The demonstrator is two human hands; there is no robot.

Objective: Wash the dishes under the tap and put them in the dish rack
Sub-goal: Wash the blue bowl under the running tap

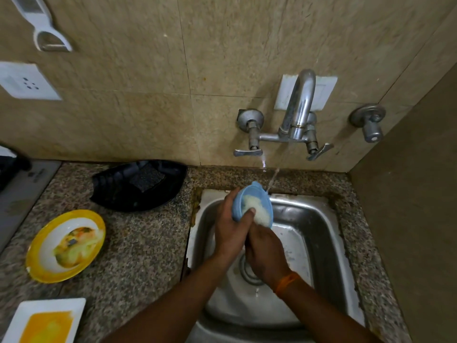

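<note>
Nearest us, our two forearms reach up from the bottom edge and meet over the steel sink (321, 219). Our left hand (231, 226) holds the small blue bowl (252, 205) from its left side, the grip clamped on the rim with the thumb laid over the near edge and the fingers wrapped behind. Our right hand (265, 253), with an orange band at the wrist, sits just below and to the right of the bowl, its fingers pushed up into the white lather inside; whether they hold a sponge or only rub we cannot tell, since the left hand hides them.

The bowl is tilted, its open face turned toward us and to the right, held above the far left part of the basin. The stream of water (272, 180) from the tap (300, 107) falls just beside the bowl's upper right rim, so we judge that the rinse turns on shifting the bowl a little right and away, under the flow.

On the granite counter (138, 243) to the left wait a yellow-rimmed plate (65, 246) with food remains and a white rectangular dish (47, 323) with yellow residue, both unwashed. Beyond them lies a black tray (138, 185), possibly the rack, on the left hand's side.
</note>
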